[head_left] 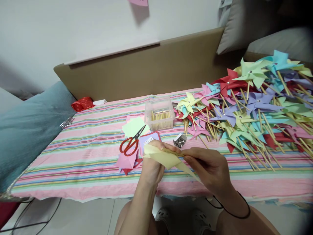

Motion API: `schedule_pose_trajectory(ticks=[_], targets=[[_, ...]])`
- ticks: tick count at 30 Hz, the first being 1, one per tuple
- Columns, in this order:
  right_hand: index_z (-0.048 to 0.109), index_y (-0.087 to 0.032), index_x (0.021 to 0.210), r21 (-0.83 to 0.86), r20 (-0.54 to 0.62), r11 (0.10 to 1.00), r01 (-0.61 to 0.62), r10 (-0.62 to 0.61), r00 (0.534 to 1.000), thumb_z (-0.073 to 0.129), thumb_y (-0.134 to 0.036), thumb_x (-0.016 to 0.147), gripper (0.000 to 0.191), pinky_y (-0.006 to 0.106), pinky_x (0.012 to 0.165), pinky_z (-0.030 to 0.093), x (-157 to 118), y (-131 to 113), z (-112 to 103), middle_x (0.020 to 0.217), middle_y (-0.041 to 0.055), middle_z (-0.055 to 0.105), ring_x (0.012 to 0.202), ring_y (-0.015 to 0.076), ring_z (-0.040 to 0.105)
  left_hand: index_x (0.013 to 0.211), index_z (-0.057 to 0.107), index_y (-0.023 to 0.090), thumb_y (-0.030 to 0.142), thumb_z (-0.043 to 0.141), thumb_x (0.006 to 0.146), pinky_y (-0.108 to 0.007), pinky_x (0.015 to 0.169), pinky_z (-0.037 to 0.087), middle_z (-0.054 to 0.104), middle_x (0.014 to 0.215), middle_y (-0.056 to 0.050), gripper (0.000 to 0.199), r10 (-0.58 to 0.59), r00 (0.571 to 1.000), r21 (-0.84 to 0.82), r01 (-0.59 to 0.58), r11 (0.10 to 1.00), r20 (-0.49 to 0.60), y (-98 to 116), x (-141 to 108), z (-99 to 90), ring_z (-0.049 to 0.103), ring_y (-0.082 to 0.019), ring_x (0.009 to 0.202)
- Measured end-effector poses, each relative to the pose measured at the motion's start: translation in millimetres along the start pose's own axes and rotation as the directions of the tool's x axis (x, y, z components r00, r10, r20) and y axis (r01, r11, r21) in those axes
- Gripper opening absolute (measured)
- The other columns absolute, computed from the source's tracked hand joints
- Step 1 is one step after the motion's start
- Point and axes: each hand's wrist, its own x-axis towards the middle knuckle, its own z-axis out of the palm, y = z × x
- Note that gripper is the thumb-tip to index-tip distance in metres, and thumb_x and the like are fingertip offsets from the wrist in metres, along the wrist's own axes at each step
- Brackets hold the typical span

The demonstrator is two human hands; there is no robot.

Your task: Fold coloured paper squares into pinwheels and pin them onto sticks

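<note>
In front of me, my left hand (156,166) is closed around a pale yellow paper pinwheel (168,159), its blades folded and seen edge-on. The fingers of my right hand (210,166) pinch the end of a thin wooden stick (181,154) that runs along the pinwheel toward my left hand. How stick and paper join is hidden by my fingers. Just beyond my left hand lie purple paper squares (149,138) and scissors (130,142) with red handles. A small bag of metal fasteners (180,141) rests behind my hands.
A clear plastic box (159,124) of wooden sticks stands toward the back. Finished pinwheels (258,101) in many colours are heaped at the right. Pale green paper sheets (134,126) lie left of the box. A red plastic bag (82,103) sits by the blue cushion (31,127).
</note>
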Motion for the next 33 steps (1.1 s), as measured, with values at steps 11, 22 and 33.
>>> schedule_pose_trajectory(ticks=[11,22,33], targets=[[0.072,-0.022,0.089,0.028,-0.001,1.000,0.010,-0.010,1.000,0.061,-0.005,0.081,0.021,0.014,0.064,0.052,-1,-2,1,0.079,-0.0025,0.075,0.069,0.0093,0.069,0.070,0.062,0.022,0.029,0.080,0.066,-0.032,0.071,0.055,0.065,0.069,0.003,0.020,0.067,0.983,-0.074,-0.055,0.996,0.172,3,1,4.4,0.065,-0.014,0.067],[0.073,-0.022,0.086,0.029,-0.029,0.999,-0.045,0.046,0.999,0.061,-0.009,0.081,0.019,0.019,0.056,0.052,-2,-3,5,0.074,-0.0003,0.074,0.063,0.0125,0.067,0.061,0.060,0.020,0.035,0.083,0.060,-0.035,0.063,0.055,0.064,0.059,0.001,0.027,0.035,0.999,-0.057,-0.034,0.998,0.016,2,4,8.0,0.065,-0.018,0.061],[0.073,-0.021,0.085,0.081,-0.051,0.989,-0.126,0.131,0.990,0.061,-0.013,0.083,0.015,0.020,0.055,0.049,-4,2,9,0.075,0.0010,0.073,0.063,0.0131,0.065,0.063,0.061,0.018,0.025,0.086,0.055,-0.031,0.071,0.052,0.065,0.062,0.003,0.027,0.013,1.000,-0.059,-0.014,0.998,-0.021,1,4,6.1,0.062,-0.012,0.060]])
